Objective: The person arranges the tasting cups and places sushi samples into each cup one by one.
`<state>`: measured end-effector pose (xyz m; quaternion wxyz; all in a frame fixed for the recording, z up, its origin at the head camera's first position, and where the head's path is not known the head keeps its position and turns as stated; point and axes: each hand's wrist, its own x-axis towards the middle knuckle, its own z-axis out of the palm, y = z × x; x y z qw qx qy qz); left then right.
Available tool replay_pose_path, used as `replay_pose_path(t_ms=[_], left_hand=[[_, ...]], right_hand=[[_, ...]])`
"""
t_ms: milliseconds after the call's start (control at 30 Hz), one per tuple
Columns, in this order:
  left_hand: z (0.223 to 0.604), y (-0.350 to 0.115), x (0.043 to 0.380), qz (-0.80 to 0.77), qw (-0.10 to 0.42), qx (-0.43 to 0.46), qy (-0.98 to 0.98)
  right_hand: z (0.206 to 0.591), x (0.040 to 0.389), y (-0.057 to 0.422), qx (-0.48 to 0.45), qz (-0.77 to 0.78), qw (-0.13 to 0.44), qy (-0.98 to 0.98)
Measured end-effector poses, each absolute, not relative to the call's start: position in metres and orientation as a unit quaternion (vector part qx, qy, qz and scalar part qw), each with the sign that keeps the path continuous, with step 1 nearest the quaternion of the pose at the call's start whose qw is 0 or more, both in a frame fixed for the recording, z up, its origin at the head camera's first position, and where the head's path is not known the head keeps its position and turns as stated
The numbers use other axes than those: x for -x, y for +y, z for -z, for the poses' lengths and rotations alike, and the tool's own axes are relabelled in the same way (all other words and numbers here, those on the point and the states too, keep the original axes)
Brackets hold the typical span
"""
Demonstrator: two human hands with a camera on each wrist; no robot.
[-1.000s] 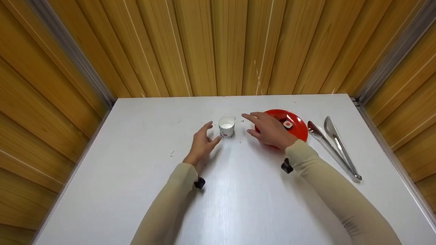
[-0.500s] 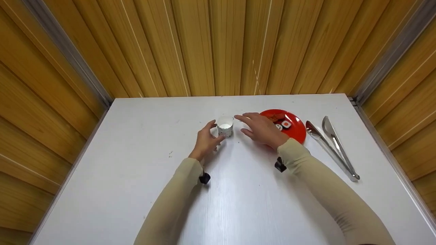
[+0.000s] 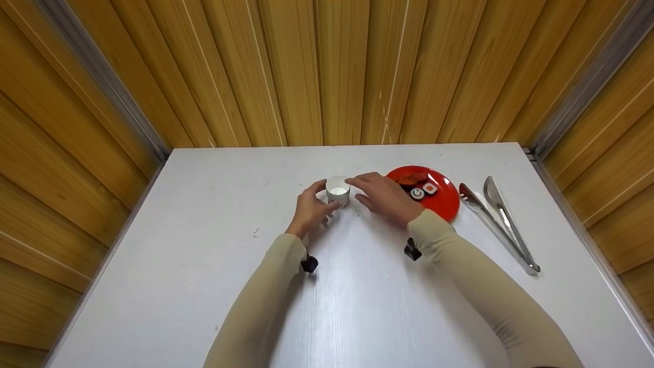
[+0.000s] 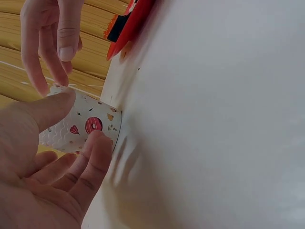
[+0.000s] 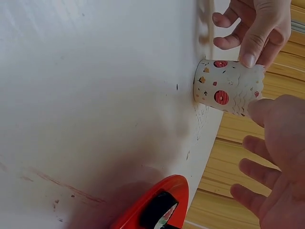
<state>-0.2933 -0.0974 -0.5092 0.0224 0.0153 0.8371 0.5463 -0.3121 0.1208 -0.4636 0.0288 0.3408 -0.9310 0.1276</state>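
Observation:
A small white paper baking cup point(image 3: 338, 198) with a doughnut print stands upright on the white table. My left hand point(image 3: 309, 208) holds its left side, thumb on the near side and fingers round the far side; the left wrist view shows the thumb and fingertips against the printed wall point(image 4: 97, 112). From the right, my right hand point(image 3: 387, 198) reaches to the rim. One of its fingertips seems to touch the scalloped edge in the right wrist view, while its other fingers are spread loosely and hold nothing.
Right of the cup lies a red plate point(image 3: 445, 207) bearing sushi rolls point(image 3: 417, 193) and an orange-brown food piece point(image 3: 410, 179), partly behind my right hand. Metal tongs point(image 3: 503, 229) lie spread further right. Wood-patterned panels point(image 3: 337, 71) stand behind the table point(image 3: 214, 194).
My left hand has moved right and taken hold of the paper cup. My right hand has moved left from over the plate to the cup's rim, uncovering more of the food.

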Motion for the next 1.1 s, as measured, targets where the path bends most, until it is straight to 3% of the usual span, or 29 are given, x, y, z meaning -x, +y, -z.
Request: replay_pose_path(t_ms=[333, 1100], left_hand=[[0.512, -0.093, 0.299, -0.534, -0.011, -0.029, 0.845], [0.516, -0.089, 0.303, -0.532, -0.025, -0.041, 0.845]], right_hand=[[0.465, 0.313, 0.114, -0.37, -0.124, 0.071, -0.918], [0.465, 0.321, 0.106, -0.383, -0.099, 0.129, -0.909]])
